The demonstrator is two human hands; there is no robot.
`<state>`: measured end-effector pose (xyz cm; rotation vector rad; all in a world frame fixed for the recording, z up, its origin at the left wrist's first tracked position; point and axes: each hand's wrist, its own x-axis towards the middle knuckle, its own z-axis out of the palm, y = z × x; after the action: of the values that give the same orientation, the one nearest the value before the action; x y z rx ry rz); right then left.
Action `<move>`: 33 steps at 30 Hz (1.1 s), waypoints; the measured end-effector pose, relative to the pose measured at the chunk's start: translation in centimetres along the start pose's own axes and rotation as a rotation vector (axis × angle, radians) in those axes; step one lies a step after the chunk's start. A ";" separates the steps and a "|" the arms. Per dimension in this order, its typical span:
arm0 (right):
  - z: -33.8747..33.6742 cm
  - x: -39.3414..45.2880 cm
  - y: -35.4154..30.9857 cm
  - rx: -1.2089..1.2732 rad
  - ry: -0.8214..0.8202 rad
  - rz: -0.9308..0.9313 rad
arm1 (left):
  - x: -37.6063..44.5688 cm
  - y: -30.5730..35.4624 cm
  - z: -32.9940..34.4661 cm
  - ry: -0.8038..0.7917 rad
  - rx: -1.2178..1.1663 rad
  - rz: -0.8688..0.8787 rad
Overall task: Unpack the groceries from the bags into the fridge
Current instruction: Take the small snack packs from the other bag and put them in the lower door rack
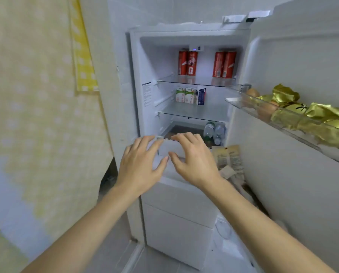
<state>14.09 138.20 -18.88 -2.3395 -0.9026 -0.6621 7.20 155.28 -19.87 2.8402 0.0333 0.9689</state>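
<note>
— White fridge [134, 79], door swung wide. What's on its shelves?

— Four red cans [187, 63] on the top shelf in two pairs. Below them, small cartons [185, 95] stand together on the middle shelf. Under that, water bottles [213, 133] lie in the pulled-out drawer [170, 148], at its right end.

— And the hands?

— Both sit at the drawer's front. Left hand [140, 166] has fingers spread and straight, tips at the drawer's left corner. Right hand [194, 158] arches loosely over the front edge, gripping nothing.

— The door?

— Its bin [241, 102] holds eggs [253, 93] and gold-wrapped items [302, 113]. Paper bags [230, 156] show just right of the drawer.
</note>
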 end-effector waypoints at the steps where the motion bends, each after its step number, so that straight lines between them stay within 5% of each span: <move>1: 0.8 0.0 -1.9 0.026 -0.020 -0.045 | -1.7 -1.4 -1.6 0.007 0.047 -0.045; 11: 8.0 -7.8 -26.5 0.432 -0.241 -0.549 | -27.8 -10.1 -20.4 0.088 0.457 -0.597; 20: 9.6 -23.5 -48.9 0.768 -0.449 -0.946 | -54.0 -6.7 -35.1 0.117 0.755 -1.052; 27: 10.5 -37.5 -59.4 0.931 -0.686 -1.182 | -69.6 -0.4 -39.5 0.128 0.818 -1.432; 33: 15.9 -49.5 -64.1 0.926 -0.952 -1.462 | -80.8 3.5 -36.7 0.097 0.794 -1.725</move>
<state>-60.21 166.40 -41.08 -0.7385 -2.5857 0.4972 -79.26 151.11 -39.66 1.7792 2.6355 0.5512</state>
